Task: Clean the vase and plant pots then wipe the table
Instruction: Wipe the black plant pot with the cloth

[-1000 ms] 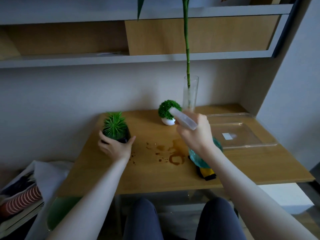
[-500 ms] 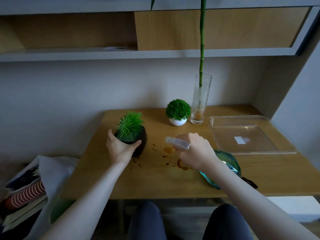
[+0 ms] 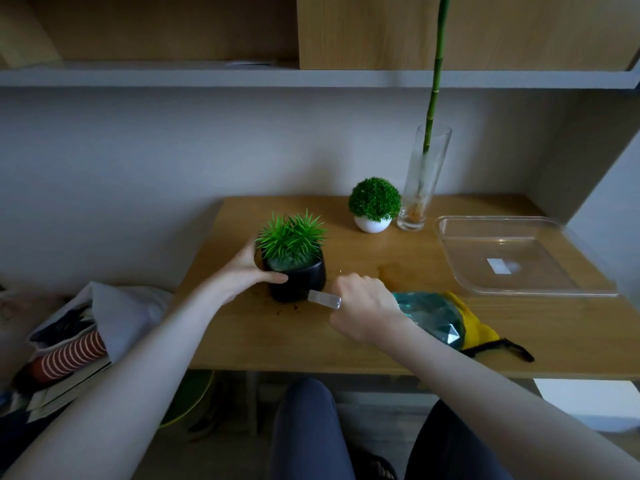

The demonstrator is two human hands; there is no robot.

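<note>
Left hand (image 3: 247, 271) of mine is wrapped around the black plant pot (image 3: 300, 279) mid-frame on the table (image 3: 363, 327). Right hand (image 3: 363, 308) grips a teal spray bottle (image 3: 431, 317), nozzle right at the pot. White pot (image 3: 372, 224) and glass vase (image 3: 424, 181) sit upper right of centre.

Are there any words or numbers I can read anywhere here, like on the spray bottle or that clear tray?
None can be read.
Clear tray: a small white sticker on its bottom, blank or too blurred to read.
Teal spray bottle held by the right hand: no label shows.
Black pot held by the left hand: plain.
White pot and glass vase: plain.
Books on the left: no readable print.
</note>
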